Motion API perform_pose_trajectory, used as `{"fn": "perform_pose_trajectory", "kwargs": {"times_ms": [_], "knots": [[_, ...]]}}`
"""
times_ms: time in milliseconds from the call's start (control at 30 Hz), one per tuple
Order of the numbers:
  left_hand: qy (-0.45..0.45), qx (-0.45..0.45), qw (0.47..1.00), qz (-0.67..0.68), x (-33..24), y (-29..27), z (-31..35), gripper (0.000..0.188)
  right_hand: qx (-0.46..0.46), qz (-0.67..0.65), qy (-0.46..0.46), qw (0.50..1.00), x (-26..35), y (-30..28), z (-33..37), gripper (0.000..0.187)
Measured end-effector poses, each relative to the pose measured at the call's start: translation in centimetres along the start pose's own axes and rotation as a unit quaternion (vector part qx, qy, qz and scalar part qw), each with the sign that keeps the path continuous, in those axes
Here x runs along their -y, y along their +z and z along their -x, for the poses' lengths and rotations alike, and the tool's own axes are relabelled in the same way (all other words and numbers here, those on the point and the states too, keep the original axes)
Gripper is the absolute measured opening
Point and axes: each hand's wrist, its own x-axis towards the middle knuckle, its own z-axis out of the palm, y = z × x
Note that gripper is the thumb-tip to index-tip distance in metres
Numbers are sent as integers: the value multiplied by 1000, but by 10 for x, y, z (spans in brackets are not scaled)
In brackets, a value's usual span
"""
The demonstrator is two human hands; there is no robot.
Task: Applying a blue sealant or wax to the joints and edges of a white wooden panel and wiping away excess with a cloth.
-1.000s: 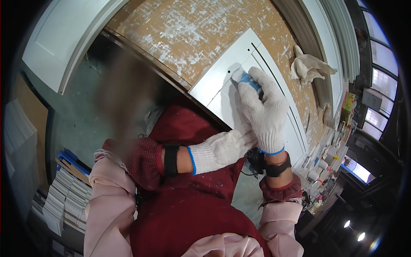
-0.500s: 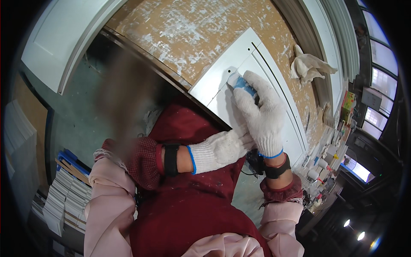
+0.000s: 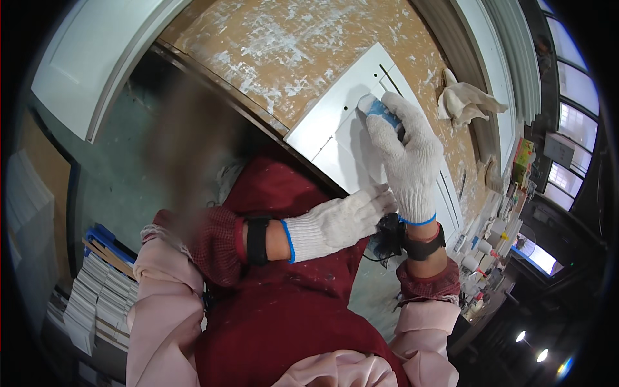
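On the workbench lies a white panel (image 3: 322, 138) with a long dark slot, small round holes and a thin line across it. My right hand (image 3: 412, 151), in a white knitted glove, grips a small blue block-shaped tool (image 3: 383, 114) with a pale, whitish front end. The tool is against the panel's top face near one hole; its exact kind is unclear, since the fingers cover part of it. My left hand (image 3: 342, 222), gloved too, lies with fingers stretched out at the panel's near edge, just beside my right wrist, holding nothing.
The brown bench top (image 3: 258, 58) is smeared with white. A crumpled cream cloth (image 3: 464, 97) lies beyond the panel. White framed panels (image 3: 97, 58) stand at the far left, with stacked white boards (image 3: 103, 297) below. Bottles and clutter (image 3: 480, 251) line the right.
My right hand has slid the blue tool a little to the right and away from me across the panel. My left fingers have shifted slightly right.
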Motion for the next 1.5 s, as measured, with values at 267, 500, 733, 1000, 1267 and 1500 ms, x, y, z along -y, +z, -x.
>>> {"fn": "perform_pose_trajectory", "kwargs": {"times_ms": [267,500,733,1000,1267,1500], "knots": [[9,-6,1000,-3,2,-1,1,47,12,-72,31,997,-4,5,7,40],[5,-42,999,7,3,-1,-1,49,58,-60,29,996,-2,3,10,43],[-16,11,995,95,2,-2,1,45,50,-96,58,992,-2,7,18,43],[-14,-88,962,259,-2,24,12,41,60,-66,13,996,6,3,29,42],[-84,-115,889,436,-8,34,15,30,46,12,-21,999,21,6,31,42],[-117,-182,881,420,-4,18,13,28,87,35,-4,996,32,7,34,39]]}}
